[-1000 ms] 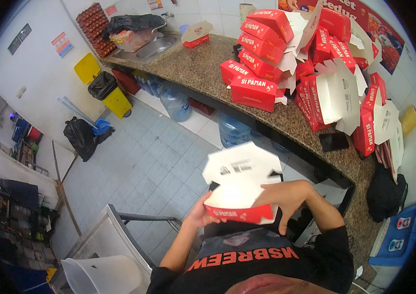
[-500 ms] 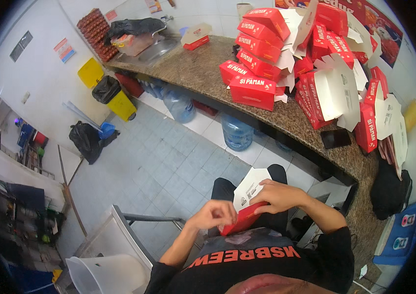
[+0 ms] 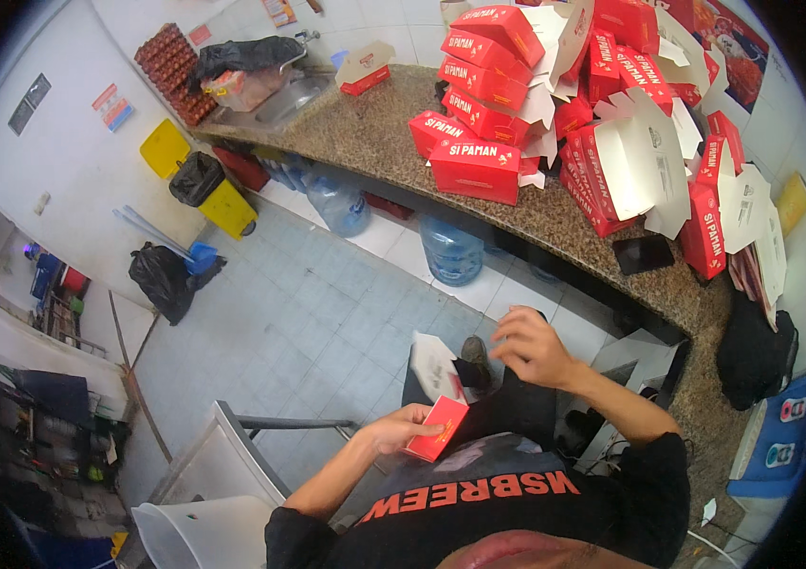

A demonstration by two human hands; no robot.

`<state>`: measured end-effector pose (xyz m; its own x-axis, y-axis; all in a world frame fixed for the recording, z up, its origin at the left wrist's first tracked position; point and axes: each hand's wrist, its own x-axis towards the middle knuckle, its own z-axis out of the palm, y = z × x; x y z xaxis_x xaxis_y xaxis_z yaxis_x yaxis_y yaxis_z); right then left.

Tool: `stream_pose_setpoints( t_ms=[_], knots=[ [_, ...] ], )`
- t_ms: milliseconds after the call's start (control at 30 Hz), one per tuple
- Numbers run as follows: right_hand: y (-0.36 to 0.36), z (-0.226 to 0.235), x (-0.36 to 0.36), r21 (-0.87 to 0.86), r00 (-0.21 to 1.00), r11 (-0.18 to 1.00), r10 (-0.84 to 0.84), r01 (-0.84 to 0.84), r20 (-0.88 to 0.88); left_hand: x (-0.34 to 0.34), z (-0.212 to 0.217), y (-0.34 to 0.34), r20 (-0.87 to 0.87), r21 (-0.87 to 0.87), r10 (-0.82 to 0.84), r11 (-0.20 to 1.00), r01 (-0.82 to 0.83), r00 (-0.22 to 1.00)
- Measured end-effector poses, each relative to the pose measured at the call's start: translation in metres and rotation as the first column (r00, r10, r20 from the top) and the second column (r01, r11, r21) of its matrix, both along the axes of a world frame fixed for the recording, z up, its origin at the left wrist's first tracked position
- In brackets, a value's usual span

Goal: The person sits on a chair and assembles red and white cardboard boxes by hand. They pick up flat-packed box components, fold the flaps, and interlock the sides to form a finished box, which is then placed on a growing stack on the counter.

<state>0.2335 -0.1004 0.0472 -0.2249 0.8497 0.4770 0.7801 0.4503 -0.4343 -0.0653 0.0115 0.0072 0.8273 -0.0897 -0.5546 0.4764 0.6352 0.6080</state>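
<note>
- Long speckled granite counter (image 3: 393,133): runs across the top of my view and curves down my right side.
- Heap of folded red-and-white cardboard boxes (image 3: 555,104): stacked on that counter, several with white lids standing open.
- Clear blue water jugs (image 3: 450,248): on the pale tiled floor (image 3: 298,322) under the counter.
- Flat red-and-white cardboard box blank (image 3: 441,398): low over my lap, white panel up toward my knees, red panel at the near end. Step in hand, as I judge it: folding this blank into a box, only just begun.
- Dark phone (image 3: 643,253): lying flat at the counter edge.
- My right hand (image 3: 531,346): raised just above the blank's far side, fingers curled loosely, holding nothing that I can make out.
- My left hand (image 3: 403,434): pinched on the red panel's near corner.
- Next move, I reckon: right hand needs a grip on the white flap so both sides can be creased up.
</note>
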Motion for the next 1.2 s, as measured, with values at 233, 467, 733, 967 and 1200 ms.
stream_pose_setpoints(
  t_ms=[233,467,733,967,1200],
  knots=[
    [-0.014,-0.045,-0.062,-0.443,0.833,0.834,0.036,-0.329,-0.552,0.015,-0.024,-0.018,0.095,0.001,-0.019,1.0,0.019,0.995],
    [-0.001,-0.038,-0.075,-0.7,0.951,0.708,-0.145,-0.094,-0.274,0.001,-0.018,-0.016,0.022,-0.15,0.052,0.987,-0.048,0.998],
    [0.001,-0.048,-0.081,-0.577,0.926,0.808,-0.116,-0.123,-0.359,0.0,-0.018,-0.023,0.012,-0.14,0.11,0.984,-0.107,0.994],
    [-0.001,-0.051,-0.088,-0.588,0.952,0.806,-0.122,-0.069,-0.28,-0.004,-0.038,-0.025,0.078,-0.048,0.093,0.995,-0.089,0.993],
    [-0.001,-0.05,-0.088,-0.494,0.91,0.79,0.188,-0.363,-0.369,0.0,-0.01,-0.031,0.048,0.201,0.078,0.976,-0.086,0.996]
  ],
)
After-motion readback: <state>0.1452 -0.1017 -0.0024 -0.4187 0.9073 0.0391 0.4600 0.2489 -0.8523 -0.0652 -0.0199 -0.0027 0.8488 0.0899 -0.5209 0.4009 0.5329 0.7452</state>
